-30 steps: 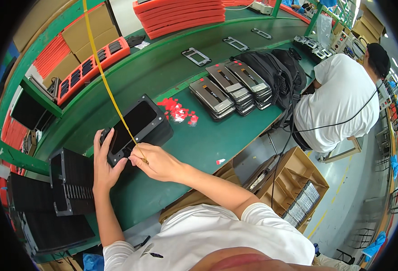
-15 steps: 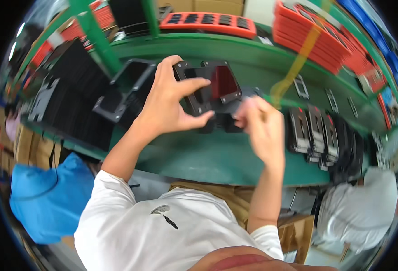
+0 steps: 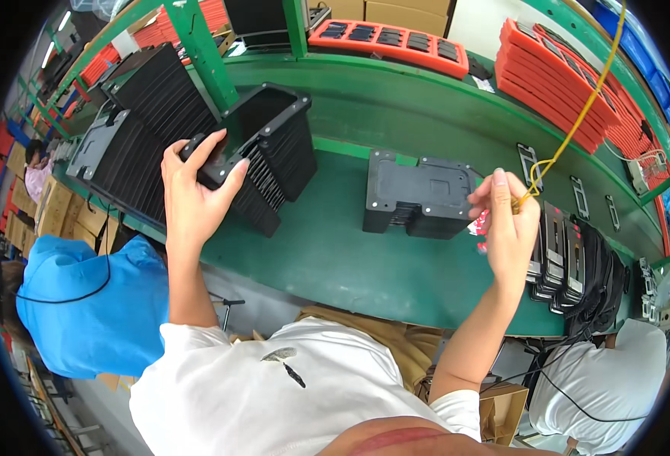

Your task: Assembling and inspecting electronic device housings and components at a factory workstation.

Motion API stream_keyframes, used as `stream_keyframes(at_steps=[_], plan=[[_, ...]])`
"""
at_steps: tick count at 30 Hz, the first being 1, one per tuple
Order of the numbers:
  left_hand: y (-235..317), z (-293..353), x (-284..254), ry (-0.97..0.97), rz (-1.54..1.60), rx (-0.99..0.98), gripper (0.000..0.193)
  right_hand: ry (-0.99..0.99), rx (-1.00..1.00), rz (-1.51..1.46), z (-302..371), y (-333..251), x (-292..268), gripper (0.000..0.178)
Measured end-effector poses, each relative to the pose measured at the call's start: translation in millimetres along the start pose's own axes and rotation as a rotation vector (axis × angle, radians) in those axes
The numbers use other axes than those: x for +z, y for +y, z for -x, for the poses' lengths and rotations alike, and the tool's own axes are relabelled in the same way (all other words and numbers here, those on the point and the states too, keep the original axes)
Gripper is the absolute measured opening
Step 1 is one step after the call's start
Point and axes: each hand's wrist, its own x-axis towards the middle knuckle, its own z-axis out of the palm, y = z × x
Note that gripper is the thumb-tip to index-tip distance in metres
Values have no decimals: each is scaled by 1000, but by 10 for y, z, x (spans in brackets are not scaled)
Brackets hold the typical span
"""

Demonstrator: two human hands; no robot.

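Observation:
My left hand (image 3: 198, 182) has thumb and fingers closed over the near edge of a black frame with a dark glossy panel (image 3: 234, 146). This frame lies at the top of a stack of similar black frames (image 3: 289, 144) on the left of the bench. My right hand (image 3: 510, 228) is raised with curled fingers, beside a lower stack of black frames (image 3: 422, 186) whose grey upper face has screws at its corners. A yellow cord (image 3: 571, 137) hangs from above and runs in a loop to this hand, its yellow showing between thumb and fingers.
Tall stacks of black frames (image 3: 118, 163) stand far left. Slim metal-edged units (image 3: 559, 254) are piled at the right. A red tray (image 3: 388, 39) and stacked red trays (image 3: 555, 83) sit on the green shelf. People in blue (image 3: 95, 304) and light grey (image 3: 601, 380) sit either side.
My left hand has moved left with the framed panel, from mid-bench onto the left stack. My right hand has moved right, away from the panel. The view has shifted.

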Motion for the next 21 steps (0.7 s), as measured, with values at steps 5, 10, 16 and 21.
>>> stream_keyframes(at_steps=[5,10,16,21], plan=[[-8,2,-4,-37,-55,-14,68,37,54,19,12,122,-110,38],[485,-202,129,33,-20,226,68,76,93,-17,-153,35,-58,30],[873,-371,470,-11,128,347,67,236,80,-33,23,-3,69,26],[1195,-363,652,-49,209,330,66,242,-572,404,527,-258,408,31]])
